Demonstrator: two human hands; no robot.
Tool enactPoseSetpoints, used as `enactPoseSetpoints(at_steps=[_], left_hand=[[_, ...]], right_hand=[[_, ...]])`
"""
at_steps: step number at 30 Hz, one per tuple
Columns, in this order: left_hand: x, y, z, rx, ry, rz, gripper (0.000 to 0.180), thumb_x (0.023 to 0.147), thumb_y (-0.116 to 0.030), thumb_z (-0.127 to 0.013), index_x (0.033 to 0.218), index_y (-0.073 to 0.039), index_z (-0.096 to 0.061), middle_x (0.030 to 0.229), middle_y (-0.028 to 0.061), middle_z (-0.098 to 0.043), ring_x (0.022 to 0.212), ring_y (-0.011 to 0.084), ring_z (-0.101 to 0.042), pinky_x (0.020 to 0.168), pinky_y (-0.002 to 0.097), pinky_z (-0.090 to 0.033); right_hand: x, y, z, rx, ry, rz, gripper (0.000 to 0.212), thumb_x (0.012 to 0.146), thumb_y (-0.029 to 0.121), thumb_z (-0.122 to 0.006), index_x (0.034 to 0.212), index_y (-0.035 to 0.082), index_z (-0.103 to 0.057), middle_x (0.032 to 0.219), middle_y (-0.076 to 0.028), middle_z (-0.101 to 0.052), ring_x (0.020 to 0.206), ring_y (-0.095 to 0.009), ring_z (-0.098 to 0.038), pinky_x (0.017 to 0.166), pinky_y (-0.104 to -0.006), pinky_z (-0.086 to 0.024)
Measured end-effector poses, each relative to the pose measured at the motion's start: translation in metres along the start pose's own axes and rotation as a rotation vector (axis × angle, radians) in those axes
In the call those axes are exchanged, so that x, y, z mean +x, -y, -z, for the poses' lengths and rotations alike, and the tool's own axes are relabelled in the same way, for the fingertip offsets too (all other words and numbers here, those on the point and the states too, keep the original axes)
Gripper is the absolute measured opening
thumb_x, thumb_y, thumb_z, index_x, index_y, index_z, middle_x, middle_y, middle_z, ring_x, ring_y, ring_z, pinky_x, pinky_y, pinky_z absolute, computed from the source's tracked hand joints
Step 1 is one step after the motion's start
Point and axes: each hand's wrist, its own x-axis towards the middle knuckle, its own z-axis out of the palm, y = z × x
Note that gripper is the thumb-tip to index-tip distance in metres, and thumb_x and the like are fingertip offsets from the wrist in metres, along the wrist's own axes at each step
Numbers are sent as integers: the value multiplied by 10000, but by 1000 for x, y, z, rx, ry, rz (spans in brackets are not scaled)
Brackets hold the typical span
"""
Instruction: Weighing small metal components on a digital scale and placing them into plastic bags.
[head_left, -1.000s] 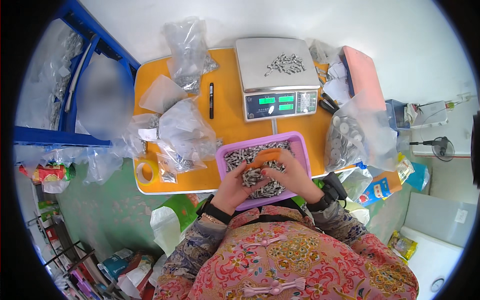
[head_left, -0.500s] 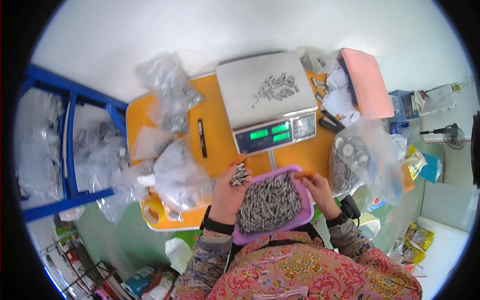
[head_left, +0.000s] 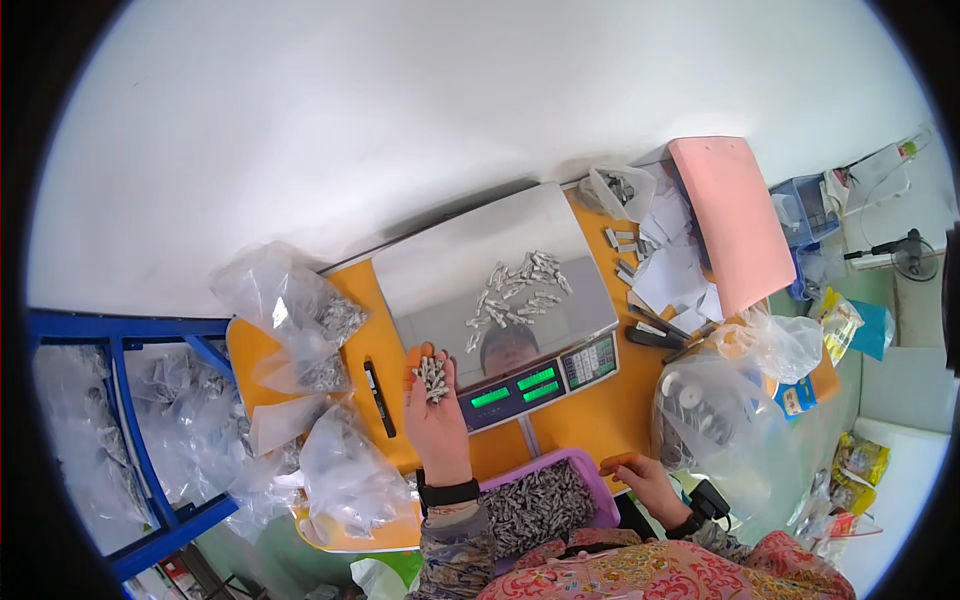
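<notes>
At centre frame the left hand lies palm up at the front edge of the steel-topped scale, its grip cupped loosely around a small heap of grey metal parts; more such parts lie scattered on the shiny pan. Lower centre, the purple tray full of the same parts sits at the orange counter near edge, the right hand resting by its corner, fingers curled, grip empty. Crinkled clear bags crowd the left; a pink flat pad lies upper right
</notes>
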Motion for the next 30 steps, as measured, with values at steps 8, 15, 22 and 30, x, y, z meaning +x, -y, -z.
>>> enactPoseSetpoints(at_steps=[8,15,22,30], left_hand=[[4,12,-28,135,163,-13,490,983,-292,-333,1388,-22,-280,1443,111,-289,1310,257,-299,1091,414,-213],[-11,4,-27,179,219,-38,527,985,-357,-300,1395,-28,-275,1481,78,-236,1380,263,-167,1112,458,-157],[-66,-26,22,94,196,97,466,972,-301,-347,1336,-13,-382,1382,164,-388,1246,287,-400,1060,453,-293],[-168,-74,121,799,-352,-6,399,951,-245,-411,1250,14,-464,1242,133,-504,1106,254,-492,987,397,-356]], right_hand=[[14,10,9,72,-31,-22,218,905,61,-485,1060,-38,-602,995,-103,-648,939,-158,-594,839,-279,-442],[27,21,-4,-6,57,55,202,902,37,-480,1046,-37,-600,987,-83,-638,940,-145,-588,846,-271,-445],[68,7,15,-81,-371,240,197,880,79,-575,1058,-2,-597,939,-61,-647,838,-113,-593,754,-239,-466],[137,5,8,24,-657,695,442,837,127,-645,1227,-13,-489,1007,-73,-578,895,-120,-519,784,-250,-425]])
